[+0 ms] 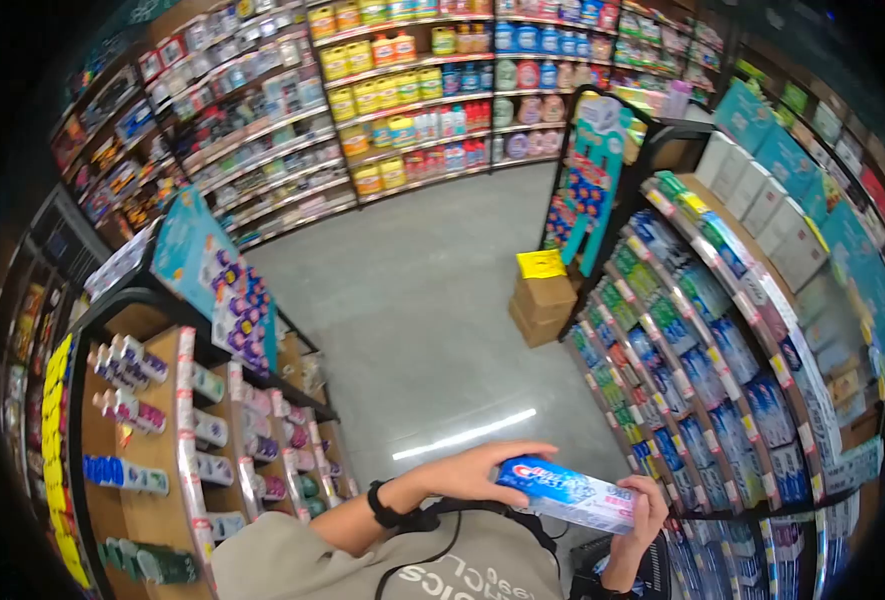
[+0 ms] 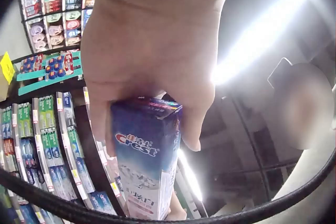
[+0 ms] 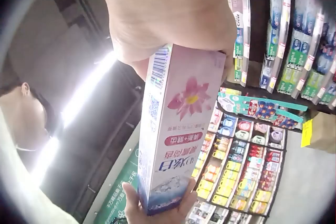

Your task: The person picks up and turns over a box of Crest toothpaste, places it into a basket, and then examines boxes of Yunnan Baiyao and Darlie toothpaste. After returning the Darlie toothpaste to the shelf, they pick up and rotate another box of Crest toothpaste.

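Observation:
A long Crest toothpaste box (image 1: pixel 568 494), blue at one end and pale with pink print at the other, is held between both hands in front of the chest. My left hand (image 1: pixel 482 472) grips its blue end, thumb and fingers on opposite sides, as the left wrist view shows around the box (image 2: pixel 143 155). The pale end is in my right hand (image 1: pixel 646 506). In the right wrist view, a pink lotus flower, a barcode and a square code face the camera on the box (image 3: pixel 181 124), with my left hand (image 3: pixel 139 212) at the far end.
Shelves of toothpaste and toothbrush packs (image 1: pixel 707 350) rise close on the right. Bottles (image 1: pixel 132 410) line a wooden shelf on the left. Cardboard boxes (image 1: pixel 542 305) with a yellow sign stand on the grey floor (image 1: pixel 412 300). A black basket (image 1: pixel 592 565) is below my right hand.

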Motion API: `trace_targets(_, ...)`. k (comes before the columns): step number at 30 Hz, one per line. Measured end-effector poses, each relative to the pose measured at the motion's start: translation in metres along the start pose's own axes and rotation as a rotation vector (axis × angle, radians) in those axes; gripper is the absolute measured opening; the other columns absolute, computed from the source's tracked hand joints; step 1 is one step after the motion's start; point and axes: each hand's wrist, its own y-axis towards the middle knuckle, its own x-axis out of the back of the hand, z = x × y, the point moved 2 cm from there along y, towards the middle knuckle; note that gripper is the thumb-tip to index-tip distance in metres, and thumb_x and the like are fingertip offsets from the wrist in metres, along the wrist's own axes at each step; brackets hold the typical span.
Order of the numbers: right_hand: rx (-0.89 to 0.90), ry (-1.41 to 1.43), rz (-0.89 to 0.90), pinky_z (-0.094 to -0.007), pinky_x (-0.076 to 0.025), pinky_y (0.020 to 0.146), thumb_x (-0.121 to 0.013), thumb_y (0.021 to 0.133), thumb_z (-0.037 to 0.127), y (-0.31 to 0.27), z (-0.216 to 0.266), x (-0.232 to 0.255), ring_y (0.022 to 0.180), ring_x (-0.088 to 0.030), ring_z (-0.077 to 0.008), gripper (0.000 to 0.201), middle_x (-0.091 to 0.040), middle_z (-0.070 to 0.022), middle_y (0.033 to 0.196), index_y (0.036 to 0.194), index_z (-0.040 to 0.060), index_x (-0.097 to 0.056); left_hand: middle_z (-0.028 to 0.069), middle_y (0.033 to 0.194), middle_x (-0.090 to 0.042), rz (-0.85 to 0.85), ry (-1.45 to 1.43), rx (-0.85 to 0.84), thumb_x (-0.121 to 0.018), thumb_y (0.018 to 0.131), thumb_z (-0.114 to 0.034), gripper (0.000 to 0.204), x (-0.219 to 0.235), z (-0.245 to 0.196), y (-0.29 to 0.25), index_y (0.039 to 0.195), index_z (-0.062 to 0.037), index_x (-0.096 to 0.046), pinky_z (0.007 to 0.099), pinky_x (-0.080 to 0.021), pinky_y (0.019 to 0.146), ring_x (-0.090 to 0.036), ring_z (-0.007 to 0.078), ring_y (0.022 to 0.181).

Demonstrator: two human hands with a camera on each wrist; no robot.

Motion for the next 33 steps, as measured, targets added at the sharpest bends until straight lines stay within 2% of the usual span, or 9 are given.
trace_targets(5,-0.094,0.063,-0.065,-0.0319,-0.047,0.084,-0.061,0.096,0.035,0.017,-0.007,0.030,0.094,-0.061,-0.0210,0.042,-0.065,-0.0148,0.098,0.101,-0.0069,-0.067,0.0119,0.136,-0.063,0.064,-0.009,0.069,-0.083,0.085,-0.018,0.064,-0.008,-0.002,0.042,0.142,-0.0062,-0.057,0.0339,-0.045,0.106,-0.060,0.0196,0.121)
trace_targets(11,-0.003,-0.101,0.041,-0.0363,-0.047,0.093,-0.062,0.093,0.048,0.043,-0.006,0.053,0.112,-0.057,-0.0263,0.055,-0.061,-0.0191,0.118,0.106,-0.0056,-0.070,0.0115,0.130,-0.068,0.020,0.034,0.049,-0.083,0.083,-0.016,0.061,-0.004,-0.017,0.088,0.138,-0.0039,-0.061,0.0320,-0.049,0.101,-0.064,0.0175,0.113)
trace_targets(12,-0.054,-0.087,0.075,-0.0392,-0.046,0.097,-0.062,0.091,0.054,0.045,-0.009,0.061,0.119,-0.055,-0.0284,0.062,-0.056,-0.0202,0.130,0.111,-0.0041,-0.068,0.0115,0.130,-0.068,-0.005,0.049,0.027,-0.084,0.082,-0.014,0.061,-0.004,-0.018,0.094,0.138,-0.0031,-0.061,0.0316,-0.049,0.101,-0.064,0.0169,0.113)
trace_targets(15,-0.035,-0.018,0.038,-0.0411,-0.046,0.099,-0.062,0.090,0.056,0.057,0.005,0.070,0.123,-0.053,-0.0300,0.067,-0.051,-0.0208,0.137,0.120,-0.0035,-0.065,0.0127,0.129,-0.068,0.002,0.003,0.027,-0.083,0.082,-0.013,0.061,-0.012,-0.022,0.110,0.137,-0.0012,-0.061,0.0317,-0.050,0.099,-0.064,0.0176,0.112)
trace_targets(19,0.054,-0.019,0.095,-0.0439,-0.046,0.104,-0.065,0.087,0.061,0.071,0.018,0.085,0.135,-0.048,-0.0306,0.073,-0.047,-0.0200,0.143,0.130,0.0022,-0.060,0.0137,0.121,-0.070,-0.163,-0.113,-0.021,-0.083,0.080,-0.015,0.063,-0.011,-0.012,0.128,0.136,0.0016,-0.061,0.0317,-0.052,0.096,-0.066,0.0182,0.106)
trace_targets(20,0.092,0.001,0.179,-0.0430,-0.039,0.112,-0.080,0.081,0.042,0.077,0.018,0.095,0.138,-0.044,-0.0323,0.070,-0.044,-0.0205,0.148,0.135,0.0019,-0.056,0.0132,0.118,-0.071,-0.215,-0.156,-0.031,-0.082,0.080,-0.014,0.061,-0.008,-0.011,0.132,0.135,0.0012,-0.062,0.0313,-0.053,0.094,-0.067,0.0174,0.103)
trace_targets(25,0.062,-0.076,0.293,-0.0415,-0.037,0.114,-0.089,0.073,0.012,0.083,0.014,0.119,0.138,-0.046,-0.0298,0.070,-0.050,-0.0148,0.145,0.135,0.0063,-0.056,0.0135,0.107,-0.073,-0.300,-0.265,-0.080,-0.078,0.079,-0.021,0.051,-0.008,-0.012,0.165,0.122,0.0049,-0.067,0.0309,-0.054,0.089,-0.069,0.0190,0.097)
trace_targets(30,0.063,-0.218,0.103,-0.0384,-0.046,0.105,-0.088,0.073,0.005,0.062,0.016,0.159,0.123,-0.059,-0.0282,0.061,-0.060,-0.0129,0.132,0.127,0.0066,-0.059,0.0146,0.106,-0.071,-0.241,-0.244,-0.009,-0.075,0.079,-0.032,0.052,-0.055,-0.005,0.209,0.114,0.0058,-0.068,0.0308,-0.053,0.091,-0.068,0.0199,0.097)
trace_targets(33,0.073,-0.156,-0.019,-0.0362,-0.047,0.103,-0.087,0.072,0.000,0.046,0.013,0.192,0.121,-0.060,-0.0254,0.058,-0.061,-0.0115,0.129,0.123,0.0054,-0.060,0.0157,0.111,-0.070,-0.151,-0.162,-0.027,-0.074,0.082,-0.038,0.059,-0.085,-0.003,0.241,0.122,0.0045,-0.064,0.0342,-0.051,0.096,-0.067,0.0221,0.100)
